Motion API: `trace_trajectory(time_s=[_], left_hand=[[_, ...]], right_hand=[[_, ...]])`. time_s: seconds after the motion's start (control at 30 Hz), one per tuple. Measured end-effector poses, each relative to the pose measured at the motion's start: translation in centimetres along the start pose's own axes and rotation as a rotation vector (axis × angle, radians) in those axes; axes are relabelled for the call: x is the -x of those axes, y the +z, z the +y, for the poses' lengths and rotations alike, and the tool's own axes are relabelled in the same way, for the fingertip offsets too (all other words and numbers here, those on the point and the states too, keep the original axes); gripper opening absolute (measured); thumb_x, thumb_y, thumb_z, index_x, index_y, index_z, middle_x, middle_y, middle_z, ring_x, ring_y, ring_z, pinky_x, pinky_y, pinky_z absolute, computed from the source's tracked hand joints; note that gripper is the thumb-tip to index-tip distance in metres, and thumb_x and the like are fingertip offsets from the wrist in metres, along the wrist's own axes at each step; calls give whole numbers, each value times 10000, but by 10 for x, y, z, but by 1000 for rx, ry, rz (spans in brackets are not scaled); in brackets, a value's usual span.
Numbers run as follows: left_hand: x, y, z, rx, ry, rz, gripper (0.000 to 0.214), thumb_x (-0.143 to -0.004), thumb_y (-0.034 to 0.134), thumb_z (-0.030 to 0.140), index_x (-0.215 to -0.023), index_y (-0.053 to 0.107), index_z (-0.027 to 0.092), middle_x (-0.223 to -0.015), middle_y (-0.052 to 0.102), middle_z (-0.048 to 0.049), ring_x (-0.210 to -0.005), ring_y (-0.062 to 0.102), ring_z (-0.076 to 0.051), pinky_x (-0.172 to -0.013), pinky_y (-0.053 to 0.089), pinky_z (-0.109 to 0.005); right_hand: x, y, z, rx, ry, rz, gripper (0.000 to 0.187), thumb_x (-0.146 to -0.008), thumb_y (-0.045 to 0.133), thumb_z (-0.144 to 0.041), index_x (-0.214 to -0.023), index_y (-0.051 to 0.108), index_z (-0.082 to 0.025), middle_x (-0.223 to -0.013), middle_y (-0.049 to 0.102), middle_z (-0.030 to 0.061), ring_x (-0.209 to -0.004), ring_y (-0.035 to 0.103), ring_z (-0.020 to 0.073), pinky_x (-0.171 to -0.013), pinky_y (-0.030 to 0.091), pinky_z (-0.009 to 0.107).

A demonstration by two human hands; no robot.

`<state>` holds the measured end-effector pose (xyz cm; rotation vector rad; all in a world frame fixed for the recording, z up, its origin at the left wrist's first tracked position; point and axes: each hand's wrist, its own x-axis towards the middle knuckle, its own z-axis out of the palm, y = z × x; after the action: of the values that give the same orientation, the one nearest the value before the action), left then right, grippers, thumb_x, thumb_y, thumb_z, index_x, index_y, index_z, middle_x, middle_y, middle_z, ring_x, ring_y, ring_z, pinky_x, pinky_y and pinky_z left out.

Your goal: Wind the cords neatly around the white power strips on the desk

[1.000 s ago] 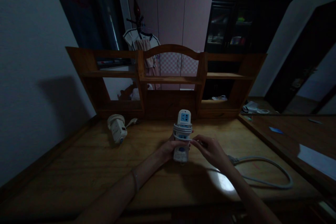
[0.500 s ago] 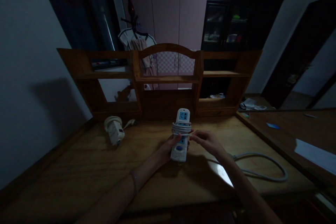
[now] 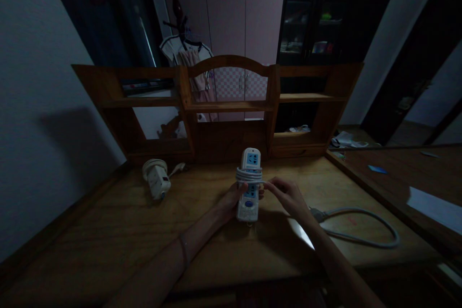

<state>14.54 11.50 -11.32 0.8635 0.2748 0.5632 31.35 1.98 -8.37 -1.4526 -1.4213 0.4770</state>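
My left hand (image 3: 234, 198) is closed around a white power strip (image 3: 247, 212) with blue socket faces, its thumb pressing on the front. The strip is held upright above the wooden desk. Several turns of its pale cord (image 3: 249, 175) wrap the strip's middle. At the strip's right side, my right hand (image 3: 287, 195) pinches the cord where it leaves the turns. The rest of the cord passes under my right forearm and lies in a loop (image 3: 375, 211) on the desk. Its plug (image 3: 317, 214) rests beside that forearm.
Another white power strip (image 3: 159, 183) with its cord wound up lies at the left of the desk (image 3: 119, 231). A wooden shelf unit (image 3: 231, 106) stands along the back. To the right, a brown surface holds white paper (image 3: 435, 207) and a blue card (image 3: 377, 169).
The view has tilted and shifted slightly. My right hand has moved a little to the right of the strip, still pinching the cord. More of the plug shows beside my forearm.
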Motion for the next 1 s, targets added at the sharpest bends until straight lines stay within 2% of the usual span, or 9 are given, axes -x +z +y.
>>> trace_trajectory(time_s=[0.07, 0.13, 0.23, 0.3, 0.43, 0.53, 0.67, 0.8, 1.0], left_hand=[[2, 3, 0, -40, 55, -26, 482, -703, 770, 392, -1074, 639, 115, -1015, 677, -131, -856, 664, -215, -790, 513, -329], [4, 5, 0, -85, 49, 3, 430, -719, 766, 327, -1078, 643, 125, -1005, 679, -123, -820, 667, -206, -769, 516, -334], [2, 8, 0, -123, 12, 72, 415, -729, 756, 333, -1069, 651, 121, -987, 683, -128, -789, 667, -199, -702, 520, -302], [0, 9, -2, -117, 18, 112, 422, -751, 725, 398, -1052, 656, 111, -989, 684, -134, -760, 665, -185, -661, 519, -280], [-4, 10, -4, -69, -3, 176, 499, -782, 630, 547, -974, 663, 87, -879, 692, -123, -646, 653, -161, -570, 506, -249], [-3, 11, -2, -5, 10, 217, 470, -792, 625, 536, -933, 659, 89, -796, 691, -99, -629, 652, -159, -545, 496, -232], [1, 10, 5, 31, 34, 251, 426, -804, 621, 513, -908, 654, 101, -774, 695, -88, -625, 655, -163, -539, 500, -235], [4, 6, 10, 1, 20, 189, 457, -829, 579, 522, -914, 663, 82, -790, 696, -107, -645, 653, -164, -552, 494, -230], [4, 8, 13, -3, 11, 56, 418, -849, 564, 468, -971, 670, 83, -906, 680, -121, -679, 633, -139, -639, 494, -233]], right_hand=[[-1, 0, 0, -5, 4, 40, 390, -858, 546, -509, -797, 681, -149, -674, 610, 15, -603, 507, 133, -548, 368, 237], [-1, 0, 1, -6, 7, 94, 395, -851, 550, -516, -814, 686, -147, -717, 641, 33, -640, 538, 149, -578, 393, 247], [1, 0, 1, -14, 16, 169, 393, -849, 550, -513, -841, 692, -146, -759, 662, 48, -678, 564, 165, -594, 404, 254], [2, -1, 1, -15, 10, 194, 384, -850, 554, -505, -842, 691, -147, -759, 658, 45, -675, 560, 162, -583, 392, 249], [5, -1, -2, 37, -14, 181, 375, -849, 566, -496, -780, 687, -148, -654, 602, 13, -581, 488, 131, -520, 327, 238], [9, 3, -6, 67, -46, 126, 366, -866, 550, -481, -773, 685, -154, -606, 561, -8, -545, 449, 117, -498, 295, 234], [10, 8, -13, 93, -102, 70, 360, -886, 528, -467, -812, 696, -158, -628, 576, -8, -550, 462, 116, -519, 313, 233], [6, 9, -12, 73, -118, 11, 362, -893, 514, -470, -862, 703, -163, -707, 632, 11, -612, 516, 133, -570, 353, 237], [-4, -4, -2, -49, 27, -79, 418, -844, 543, -534, -779, 700, -153, -634, 566, -6, -575, 459, 116, -528, 330, 227]])
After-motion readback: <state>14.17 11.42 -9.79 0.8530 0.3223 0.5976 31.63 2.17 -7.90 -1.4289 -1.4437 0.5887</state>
